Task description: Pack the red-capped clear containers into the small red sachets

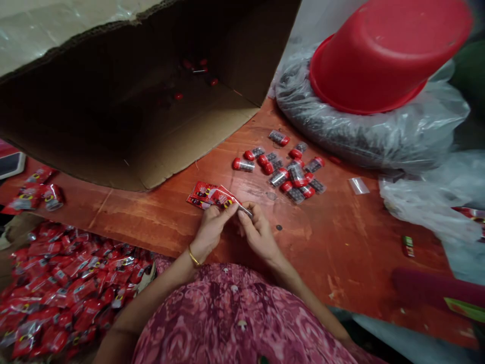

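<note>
Pink patterned dress (242, 313) lies just behind both hands: left hand (214, 233) and right hand (257, 235) pinch a red foil packet (212, 196) narrowly at fingertips above the table (341, 253), keeping it lifted, with loose red-capped tubes (291, 174) close by at far right and heaped packets (64, 283) at near left, both within easy reach

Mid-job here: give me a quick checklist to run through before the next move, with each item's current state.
Hands on the work: ok, the left hand and right hand pinch a red foil packet.
Packet contents: cannot tell, foil and fingers hide them.
Loose red-capped tubes: ok, lying on the wooden table, apart from the hands.
Heap of red packets: ok, beyond the left hand, untouched.
Tubes inside the cardboard box: cannot tell how many, too dim.
</note>
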`<act>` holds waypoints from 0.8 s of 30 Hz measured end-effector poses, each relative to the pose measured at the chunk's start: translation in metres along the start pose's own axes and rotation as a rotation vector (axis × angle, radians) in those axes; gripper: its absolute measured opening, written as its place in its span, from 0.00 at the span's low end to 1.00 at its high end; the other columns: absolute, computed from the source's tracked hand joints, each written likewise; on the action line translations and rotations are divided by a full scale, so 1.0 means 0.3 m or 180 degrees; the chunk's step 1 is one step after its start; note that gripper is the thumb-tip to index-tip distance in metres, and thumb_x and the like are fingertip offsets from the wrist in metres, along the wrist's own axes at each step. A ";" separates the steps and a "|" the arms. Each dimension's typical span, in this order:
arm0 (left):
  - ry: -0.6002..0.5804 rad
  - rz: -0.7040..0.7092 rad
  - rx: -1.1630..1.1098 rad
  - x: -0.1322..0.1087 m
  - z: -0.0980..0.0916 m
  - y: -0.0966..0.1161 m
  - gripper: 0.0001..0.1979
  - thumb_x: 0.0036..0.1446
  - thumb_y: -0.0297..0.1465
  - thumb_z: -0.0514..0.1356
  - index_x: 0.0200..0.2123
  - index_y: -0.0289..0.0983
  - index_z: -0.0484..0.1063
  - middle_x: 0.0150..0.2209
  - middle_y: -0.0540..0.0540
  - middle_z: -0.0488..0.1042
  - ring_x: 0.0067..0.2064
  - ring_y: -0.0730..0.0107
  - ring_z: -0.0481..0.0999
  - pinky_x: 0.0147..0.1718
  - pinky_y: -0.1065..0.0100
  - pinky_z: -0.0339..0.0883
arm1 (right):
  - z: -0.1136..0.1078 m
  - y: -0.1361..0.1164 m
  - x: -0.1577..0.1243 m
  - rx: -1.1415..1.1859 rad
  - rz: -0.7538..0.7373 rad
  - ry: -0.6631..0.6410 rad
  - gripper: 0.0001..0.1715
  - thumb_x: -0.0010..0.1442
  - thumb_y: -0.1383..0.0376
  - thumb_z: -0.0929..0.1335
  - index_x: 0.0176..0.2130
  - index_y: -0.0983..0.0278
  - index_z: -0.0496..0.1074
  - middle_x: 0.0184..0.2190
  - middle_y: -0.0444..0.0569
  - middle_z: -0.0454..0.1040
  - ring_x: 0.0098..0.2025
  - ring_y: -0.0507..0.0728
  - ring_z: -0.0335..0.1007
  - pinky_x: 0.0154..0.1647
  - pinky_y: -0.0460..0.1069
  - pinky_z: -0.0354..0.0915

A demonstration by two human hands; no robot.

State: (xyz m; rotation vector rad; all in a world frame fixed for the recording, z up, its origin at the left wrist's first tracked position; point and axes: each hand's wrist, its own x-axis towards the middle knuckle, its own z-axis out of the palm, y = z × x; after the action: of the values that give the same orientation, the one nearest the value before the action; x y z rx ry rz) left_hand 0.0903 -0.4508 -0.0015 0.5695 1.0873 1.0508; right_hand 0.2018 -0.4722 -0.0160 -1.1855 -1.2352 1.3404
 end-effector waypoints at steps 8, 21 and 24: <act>0.0142 -0.0032 -0.0374 -0.007 -0.011 0.017 0.15 0.37 0.37 0.69 0.23 0.33 0.71 0.22 0.50 0.72 0.25 0.76 0.69 0.27 0.73 0.63 | -0.007 0.005 -0.001 0.0517 0.0139 -0.0372 0.21 0.57 0.50 0.64 0.43 0.60 0.59 0.27 0.39 0.67 0.19 0.47 0.64 0.22 0.44 0.62; 0.0310 -0.0629 -0.0013 -0.020 -0.106 0.080 0.19 0.33 0.38 0.70 0.27 0.33 0.72 0.26 0.47 0.78 0.26 0.72 0.76 0.30 0.72 0.68 | -0.106 0.006 0.096 -0.2104 -0.0807 0.0683 0.16 0.61 0.55 0.61 0.34 0.63 0.69 0.29 0.50 0.73 0.33 0.56 0.67 0.36 0.51 0.63; 0.0808 -0.0429 0.0340 -0.028 -0.214 0.118 0.18 0.37 0.39 0.68 0.28 0.33 0.71 0.27 0.46 0.78 0.24 0.73 0.76 0.29 0.72 0.69 | -0.274 0.003 0.161 -0.3418 -0.0659 0.1627 0.21 0.58 0.56 0.62 0.45 0.67 0.67 0.41 0.60 0.72 0.43 0.64 0.64 0.45 0.59 0.59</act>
State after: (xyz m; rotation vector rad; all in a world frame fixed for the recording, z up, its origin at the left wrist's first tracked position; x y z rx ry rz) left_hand 0.0169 -0.4499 0.0052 0.4484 1.3919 0.9686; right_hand 0.2787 -0.4161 -0.0220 -1.8840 -1.6480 0.0901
